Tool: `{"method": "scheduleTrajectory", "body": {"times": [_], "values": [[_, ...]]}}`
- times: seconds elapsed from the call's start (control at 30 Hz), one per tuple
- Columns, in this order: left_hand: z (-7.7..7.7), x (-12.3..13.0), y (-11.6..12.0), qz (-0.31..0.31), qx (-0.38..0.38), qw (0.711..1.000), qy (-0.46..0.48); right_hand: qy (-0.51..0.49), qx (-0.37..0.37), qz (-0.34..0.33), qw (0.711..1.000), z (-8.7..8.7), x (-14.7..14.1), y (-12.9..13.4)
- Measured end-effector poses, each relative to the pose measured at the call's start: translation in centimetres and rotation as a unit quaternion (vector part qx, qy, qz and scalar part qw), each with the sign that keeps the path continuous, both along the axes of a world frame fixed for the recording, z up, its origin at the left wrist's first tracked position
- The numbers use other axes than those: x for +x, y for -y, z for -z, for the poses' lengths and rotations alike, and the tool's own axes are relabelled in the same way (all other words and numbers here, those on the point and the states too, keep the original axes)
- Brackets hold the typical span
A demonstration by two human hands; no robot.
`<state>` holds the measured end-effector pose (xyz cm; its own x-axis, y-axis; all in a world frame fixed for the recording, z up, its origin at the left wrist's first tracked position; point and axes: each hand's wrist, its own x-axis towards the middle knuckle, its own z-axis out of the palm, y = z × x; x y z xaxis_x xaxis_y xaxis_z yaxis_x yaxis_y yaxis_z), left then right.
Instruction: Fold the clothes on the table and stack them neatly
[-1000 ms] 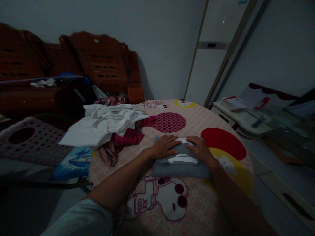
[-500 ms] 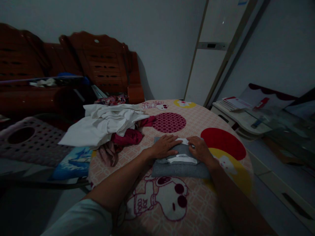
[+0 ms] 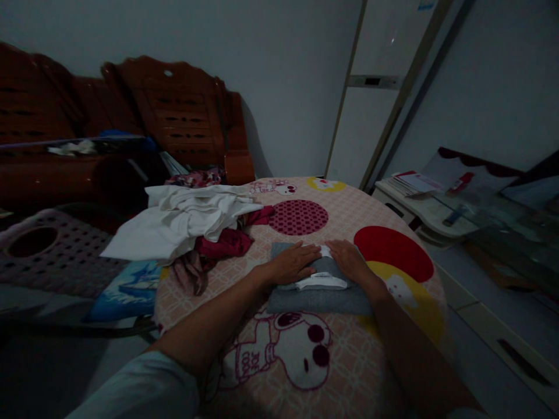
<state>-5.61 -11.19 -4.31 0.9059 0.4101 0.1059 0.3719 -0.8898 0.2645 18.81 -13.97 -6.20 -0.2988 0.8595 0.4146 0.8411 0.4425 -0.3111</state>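
A grey folded garment (image 3: 321,301) with a white inner band at its neck lies on the round table near its middle. My left hand (image 3: 294,263) rests flat on the garment's left half, fingers stretched to the right. On the right half lies my right hand (image 3: 348,261), its fingers extended toward the far edge. Between the two hands a strip of white cloth shows, and the white neckband (image 3: 322,281) sits just nearer to me. Both palms hide part of the garment's upper face.
A patterned cloth (image 3: 301,372) with cartoon dogs covers the round table. White clothing (image 3: 187,218) and dark red clothing (image 3: 225,242) lie heaped at its left. Beyond stand a wooden bench (image 3: 174,110), a woven chair (image 3: 65,250) and, at right, a low cabinet (image 3: 432,215).
My right hand has flattened out, its bent fingers now straight on the garment. The left hand stays nearly in place on the cloth.
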Motion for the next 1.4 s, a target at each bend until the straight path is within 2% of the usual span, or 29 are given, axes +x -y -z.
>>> {"method": "scheduleTrajectory", "body": {"times": [0.1, 0.2, 0.27, 0.4, 0.5, 0.6, 0.73, 0.83, 0.93, 1.07, 1.2, 1.3, 1.4], "values": [[0.3, 0.0, 0.0, 0.003, -0.013, 1.0, 0.016, 0.044, -0.015, 0.008, 0.999, 0.9, 0.2, -0.1], [0.1, -0.1, 0.1, 0.011, -0.035, 0.998, 0.05, 0.035, -0.013, 0.011, 0.999, 1.3, 0.3, -0.1], [-0.5, -0.5, -0.1, -0.009, -0.06, 0.993, 0.102, 0.013, -0.017, 0.006, 1.0, 1.3, 0.3, -0.1], [-1.4, -2.8, -2.2, -0.167, -0.087, 0.957, 0.223, -0.088, -0.031, 0.009, 0.996, 0.5, 1.0, -0.3], [-1.2, -5.0, -4.2, -0.249, -0.106, 0.943, 0.195, -0.144, -0.027, 0.043, 0.988, 0.3, 2.6, -0.5], [-0.8, -6.1, -5.3, -0.249, -0.141, 0.949, 0.134, -0.126, -0.024, 0.069, 0.989, 0.8, 4.4, -0.7], [-0.7, -5.9, -5.5, -0.263, -0.164, 0.944, 0.112, -0.101, -0.051, 0.077, 0.991, 1.4, 5.7, -0.7], [-0.8, -5.8, -5.6, -0.276, -0.188, 0.935, 0.124, -0.117, -0.074, 0.081, 0.987, 0.8, 5.6, -0.5], [-1.0, -6.0, -5.6, -0.28, -0.229, 0.921, 0.144, -0.151, -0.099, 0.097, 0.979, -0.5, 5.1, -0.3], [-2.0, -6.3, -4.9, -0.26, -0.362, 0.886, 0.13, -0.192, -0.102, 0.121, 0.969, -2.3, 4.6, 0.2], [-2.4, -6.8, -4.2, -0.199, -0.49, 0.84, 0.121, -0.268, -0.153, 0.089, 0.947, -3.1, 4.5, 0.9], [-1.8, -7.0, -4.4, -0.223, -0.506, 0.821, 0.145, -0.307, -0.185, 0.091, 0.929, -3.2, 4.5, 1.1], [-1.8, -5.9, -5.6, -0.265, -0.471, 0.825, 0.167, -0.338, -0.153, 0.133, 0.919, -3.5, 4.8, 1.0]]}}
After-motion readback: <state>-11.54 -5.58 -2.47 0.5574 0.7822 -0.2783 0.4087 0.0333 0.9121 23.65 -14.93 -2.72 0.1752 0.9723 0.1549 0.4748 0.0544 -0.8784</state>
